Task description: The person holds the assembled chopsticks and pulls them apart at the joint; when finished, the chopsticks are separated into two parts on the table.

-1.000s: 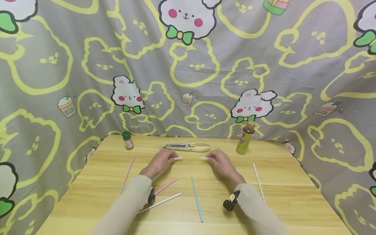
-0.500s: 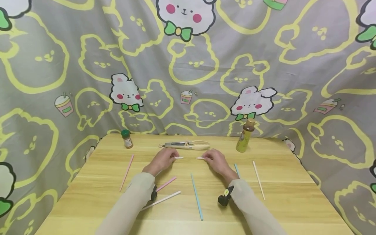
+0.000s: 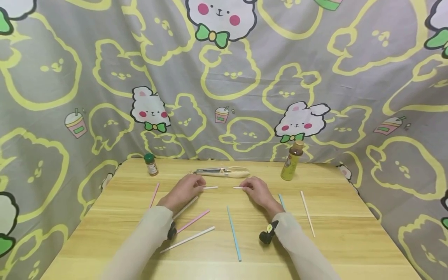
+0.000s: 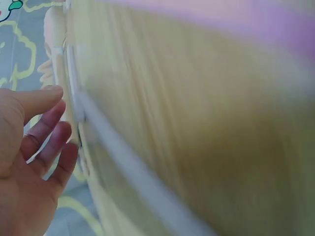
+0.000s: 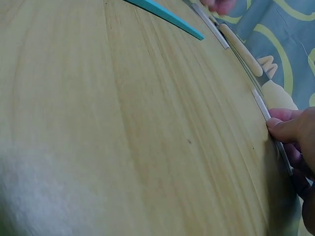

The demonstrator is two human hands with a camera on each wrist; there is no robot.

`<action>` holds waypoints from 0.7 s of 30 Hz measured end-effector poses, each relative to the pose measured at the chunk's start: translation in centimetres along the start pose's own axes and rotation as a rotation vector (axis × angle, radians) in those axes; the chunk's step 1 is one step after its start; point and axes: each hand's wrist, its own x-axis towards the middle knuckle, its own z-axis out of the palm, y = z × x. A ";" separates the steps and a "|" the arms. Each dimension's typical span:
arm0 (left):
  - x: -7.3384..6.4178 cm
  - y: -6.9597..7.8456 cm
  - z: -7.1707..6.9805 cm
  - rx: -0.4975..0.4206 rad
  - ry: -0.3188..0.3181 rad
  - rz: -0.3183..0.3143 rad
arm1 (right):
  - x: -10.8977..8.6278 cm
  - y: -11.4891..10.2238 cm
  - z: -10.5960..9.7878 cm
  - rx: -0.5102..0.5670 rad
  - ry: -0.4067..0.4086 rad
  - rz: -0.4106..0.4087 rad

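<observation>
My left hand is over the back left of the wooden table, fingers relaxed and apart in the left wrist view. A short white straw lies just beyond its fingertips, pointing right. Between thumb and fingers, my right hand pinches another white straw, whose left end sticks out toward the first one. The two straws lie nearly in line, with a gap between them. Below the left hand, a whitish straw runs slantwise, partly hidden by the wrist.
Silver tongs with beige tips lie behind the hands. A green-capped jar stands at back left, a brown-and-yellow bottle at back right. Nearer lie a pink straw, a white straw and a blue straw. A patterned curtain hangs behind.
Both hands first brought their white straws closer together. Then my left hand let go of its straw and drew back leftward, uncovering the slanting whitish straw. My right hand has stayed nearly still since.
</observation>
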 end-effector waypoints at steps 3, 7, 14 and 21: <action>-1.5 -0.8 -1.1 -0.004 -0.015 -0.014 | 0.1 0.0 0.1 -0.001 -0.002 0.001; -3.2 -1.6 -1.7 0.026 -0.029 -0.013 | 0.1 0.2 0.0 -0.004 -0.008 0.011; -4.4 -1.2 -0.9 0.034 -0.040 -0.028 | -0.1 0.3 -0.1 0.003 0.002 0.033; -4.4 -0.6 0.1 0.100 0.010 -0.075 | -0.2 0.2 0.1 0.061 0.008 0.046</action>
